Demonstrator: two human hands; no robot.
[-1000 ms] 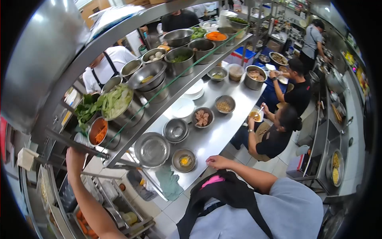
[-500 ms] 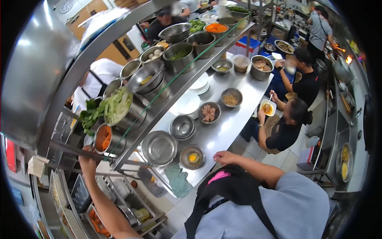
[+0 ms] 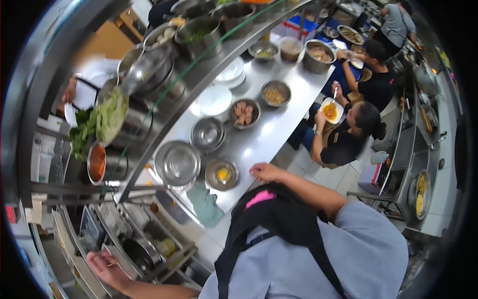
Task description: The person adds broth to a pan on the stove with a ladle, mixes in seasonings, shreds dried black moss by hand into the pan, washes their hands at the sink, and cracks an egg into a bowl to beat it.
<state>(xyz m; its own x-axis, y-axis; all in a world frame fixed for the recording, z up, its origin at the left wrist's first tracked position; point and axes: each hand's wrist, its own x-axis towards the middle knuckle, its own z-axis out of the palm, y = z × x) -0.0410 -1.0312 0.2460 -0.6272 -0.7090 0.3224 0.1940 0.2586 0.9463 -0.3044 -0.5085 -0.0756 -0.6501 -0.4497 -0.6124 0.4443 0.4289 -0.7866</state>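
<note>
My left hand is over the racks at the lower left, its fingers loosely bent and a little apart, with nothing visible in them. Just off the front edge of the steel table, my right hand is loosely closed with no object showing. Nearest to it is a metal bowl with a cracked egg inside. A wide metal bowl, stacked bowls and a bowl of raw meat pieces stand farther along. A green cloth lies on the table's near corner.
An upper steel shelf holds pots, lettuce and shredded carrot. White plates lie beneath it. To the right, a co-worker holds a bowl of food; another works behind. A pan sits far right.
My left hand has left the shelf's lower end and moved down over the racks. My right hand stays by the table edge. The view has shifted, and the co-worker's bowl is in fuller view.
</note>
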